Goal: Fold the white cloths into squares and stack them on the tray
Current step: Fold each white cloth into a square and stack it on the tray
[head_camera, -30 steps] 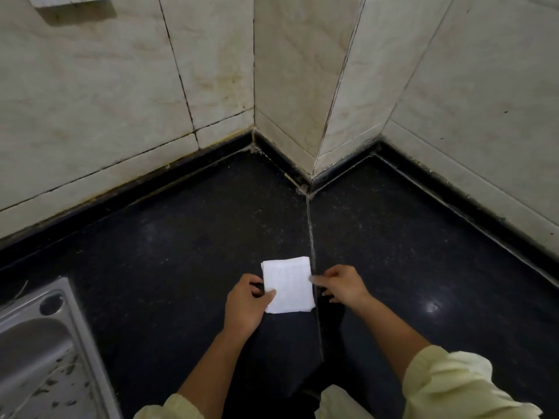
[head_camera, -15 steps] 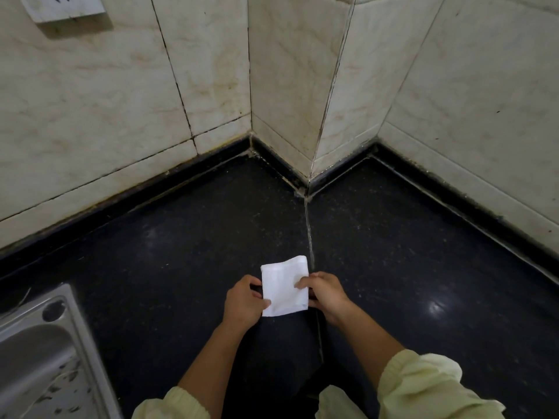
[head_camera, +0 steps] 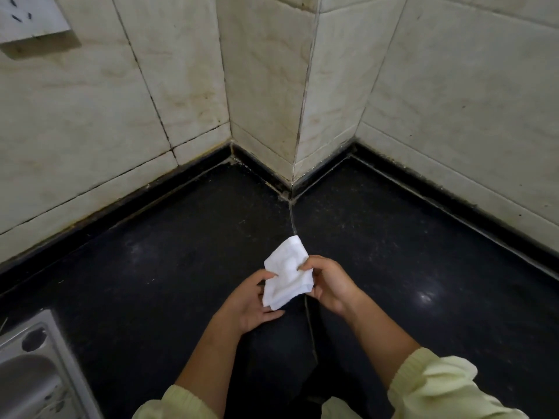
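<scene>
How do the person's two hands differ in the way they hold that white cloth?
The left hand sits under the lower left corner of the white cloth, fingers stretched out beneath it; the right hand takes the right edge from the side, fingers curled. The left hand is nearer the person than the right hand. Both hold the same crumpled cloth over the black counter.
</scene>
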Available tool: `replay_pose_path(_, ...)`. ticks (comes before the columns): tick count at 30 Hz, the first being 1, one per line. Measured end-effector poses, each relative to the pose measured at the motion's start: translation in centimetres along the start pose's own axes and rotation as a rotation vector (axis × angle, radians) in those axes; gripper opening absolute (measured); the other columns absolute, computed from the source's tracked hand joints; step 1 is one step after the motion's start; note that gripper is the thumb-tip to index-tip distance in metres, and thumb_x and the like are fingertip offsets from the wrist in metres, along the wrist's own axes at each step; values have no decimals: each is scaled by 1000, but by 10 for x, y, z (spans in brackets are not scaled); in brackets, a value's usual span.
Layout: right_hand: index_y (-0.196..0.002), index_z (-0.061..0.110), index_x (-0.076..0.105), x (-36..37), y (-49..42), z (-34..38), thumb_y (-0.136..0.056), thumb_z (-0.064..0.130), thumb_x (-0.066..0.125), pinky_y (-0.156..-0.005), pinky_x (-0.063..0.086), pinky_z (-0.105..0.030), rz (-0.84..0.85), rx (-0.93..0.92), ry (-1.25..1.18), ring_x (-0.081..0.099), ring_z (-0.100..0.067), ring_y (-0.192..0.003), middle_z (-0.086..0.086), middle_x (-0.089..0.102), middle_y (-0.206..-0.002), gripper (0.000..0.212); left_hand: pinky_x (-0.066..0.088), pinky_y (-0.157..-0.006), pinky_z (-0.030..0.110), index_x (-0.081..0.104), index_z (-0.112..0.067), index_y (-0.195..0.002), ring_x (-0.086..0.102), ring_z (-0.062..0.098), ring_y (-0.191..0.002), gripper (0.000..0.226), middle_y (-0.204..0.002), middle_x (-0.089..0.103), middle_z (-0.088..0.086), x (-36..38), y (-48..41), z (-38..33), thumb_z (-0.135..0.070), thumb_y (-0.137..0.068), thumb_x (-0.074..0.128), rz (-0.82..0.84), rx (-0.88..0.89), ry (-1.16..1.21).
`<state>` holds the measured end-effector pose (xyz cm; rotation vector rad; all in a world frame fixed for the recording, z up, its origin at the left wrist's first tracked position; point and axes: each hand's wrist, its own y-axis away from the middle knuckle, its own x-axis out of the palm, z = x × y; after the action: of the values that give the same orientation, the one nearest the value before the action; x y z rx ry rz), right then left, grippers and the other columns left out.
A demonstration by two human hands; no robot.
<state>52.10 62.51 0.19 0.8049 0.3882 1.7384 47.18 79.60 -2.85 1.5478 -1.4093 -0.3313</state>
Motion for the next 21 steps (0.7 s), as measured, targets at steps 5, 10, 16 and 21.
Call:
replay_pose_path(5, -121, -3, 58, -43, 18, -2, -73, 7, 60, -85, 54, -44, -110, -11, -56, 65, -35, -104, -24, 66, -118, 49, 55, -66, 33, 62, -6, -115, 67, 22, -86, 32, -99, 71, 10, 34, -10, 2, -12, -84, 60, -6, 20, -33)
replay_pose_path(10, -120, 2, 56, -98, 59, -15, -70, 4, 63, -73, 57, -38, -244, -51, -171, 65, -34, -102, -21, 65, -118, 50, 54, -70, 34, 62, -8, -114, 66, 22, -90, 30, -104, 71, 9, 87, -15, 17, -10, -84, 58, 95, -27, -216)
replay_pose_path(16, -104, 10, 60, -159, 133, -37, -76, -2, 57, -67, 55, -35, -403, -147, -298, 66, -27, -92, -11, 68, -102, 30, 55, -65, 33, 63, -13, -116, 69, 22, -92, 34, -107, 72, 8, 163, -11, 57, -9, -82, 60, 257, -59, -464)
replay_pose_path(21, -101, 9, 61, -213, 215, -74, -76, -4, 55, -61, 54, -32, -552, -214, -371, 66, -24, -82, -9, 69, -93, 28, 56, -69, 35, 63, -12, -114, 68, 24, -97, 32, -115, 69, 9, 229, 12, 119, -6, -83, 61, 401, -74, -624)
